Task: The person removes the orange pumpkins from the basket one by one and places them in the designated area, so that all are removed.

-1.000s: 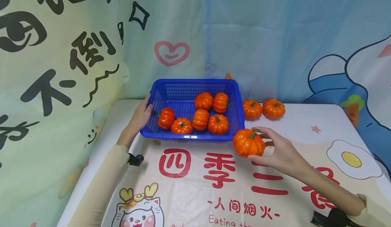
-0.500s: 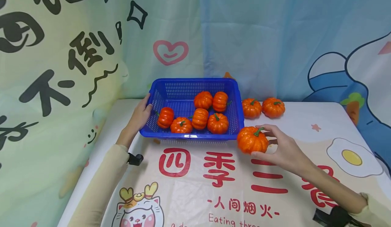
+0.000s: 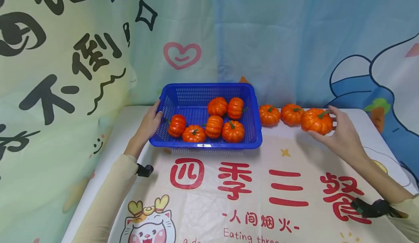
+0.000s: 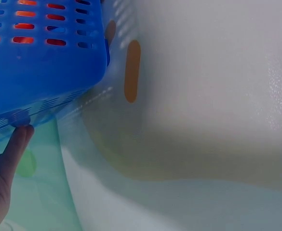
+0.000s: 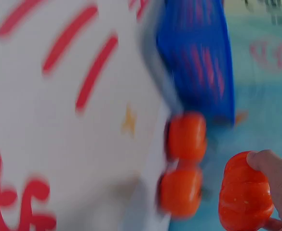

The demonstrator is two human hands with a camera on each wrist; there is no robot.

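Observation:
My left hand (image 3: 150, 121) grips the left rim of a blue plastic basket (image 3: 204, 145). In the left wrist view, a finger (image 4: 16, 149) of it lies against the perforated wall of the basket (image 4: 39, 72). Several small orange pumpkins with green stems lie inside, among them one pumpkin (image 3: 233, 131) at the front right. At the right, my right hand (image 3: 343, 132) holds another pumpkin (image 3: 316, 121) between thumb and fingers. This held pumpkin (image 5: 245, 195) also shows in the right wrist view, the thumb on its top.
Two pumpkins stand in a row right of the basket, a left one (image 3: 269, 115) and a right one (image 3: 292, 114), the latter close beside the held pumpkin. A printed cloth (image 3: 196, 214) covers the table. Behind it hangs a printed curtain (image 3: 262, 54).
My right hand has carried its pumpkin from the basket's front right corner rightward and back, to beside the two standing pumpkins. The left hand and the basket have stayed in place.

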